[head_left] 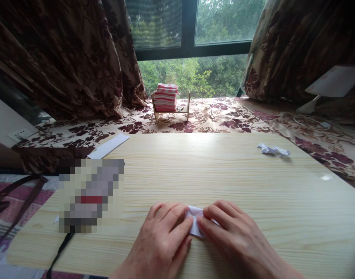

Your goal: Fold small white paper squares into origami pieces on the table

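A small folded piece of white paper (195, 229) lies on the wooden table near its front edge, between my two hands. My left hand (165, 232) grips the paper's left side, thumb on top and fingers curled at the far edge. On the other side, my right hand (228, 226) pinches the paper with thumb and forefinger. Both hands cover its ends, so only the middle of the paper shows. Farther off at the right stand several folded white paper shapes (273, 150).
The light wooden table (194, 166) bears a blurred-out object (91, 197) with a black strap at left and a white paper strip (109, 146) behind it. On the window ledge are a small rack with pink striped cloths (165, 97) and a white lamp (334, 81).
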{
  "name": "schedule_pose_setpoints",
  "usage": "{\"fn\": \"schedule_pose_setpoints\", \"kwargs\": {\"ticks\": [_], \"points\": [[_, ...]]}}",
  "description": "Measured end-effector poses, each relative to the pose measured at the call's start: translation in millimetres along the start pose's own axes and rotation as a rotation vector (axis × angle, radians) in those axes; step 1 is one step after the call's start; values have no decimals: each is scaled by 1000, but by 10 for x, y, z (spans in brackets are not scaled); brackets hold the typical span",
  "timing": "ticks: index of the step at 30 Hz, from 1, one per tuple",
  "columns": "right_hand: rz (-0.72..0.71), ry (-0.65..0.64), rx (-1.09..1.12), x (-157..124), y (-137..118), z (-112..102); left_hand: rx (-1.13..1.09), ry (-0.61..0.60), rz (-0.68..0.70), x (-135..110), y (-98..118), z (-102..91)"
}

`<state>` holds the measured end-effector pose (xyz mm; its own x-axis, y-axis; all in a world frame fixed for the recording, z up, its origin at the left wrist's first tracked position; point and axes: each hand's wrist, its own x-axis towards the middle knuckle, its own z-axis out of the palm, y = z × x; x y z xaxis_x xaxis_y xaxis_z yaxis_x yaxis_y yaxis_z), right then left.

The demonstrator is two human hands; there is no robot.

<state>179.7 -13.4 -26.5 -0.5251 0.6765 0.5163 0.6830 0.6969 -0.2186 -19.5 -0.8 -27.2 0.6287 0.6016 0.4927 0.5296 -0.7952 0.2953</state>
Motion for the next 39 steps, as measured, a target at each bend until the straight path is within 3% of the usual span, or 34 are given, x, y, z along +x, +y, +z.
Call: {"fn": "schedule_pose_setpoints", "kwargs": {"ticks": [19, 28, 33, 39], "points": [[14, 21, 40, -7, -13, 22, 15, 17, 21, -24, -16, 34], [7, -14, -20, -83, -10, -48, 28, 24, 28, -50, -22, 51], [32, -99, -49, -106, -39, -54, 53, 4, 36, -32, -18, 26], [13, 40, -99, -137, -81, 10, 122, -74, 28, 14, 21, -33]]}}
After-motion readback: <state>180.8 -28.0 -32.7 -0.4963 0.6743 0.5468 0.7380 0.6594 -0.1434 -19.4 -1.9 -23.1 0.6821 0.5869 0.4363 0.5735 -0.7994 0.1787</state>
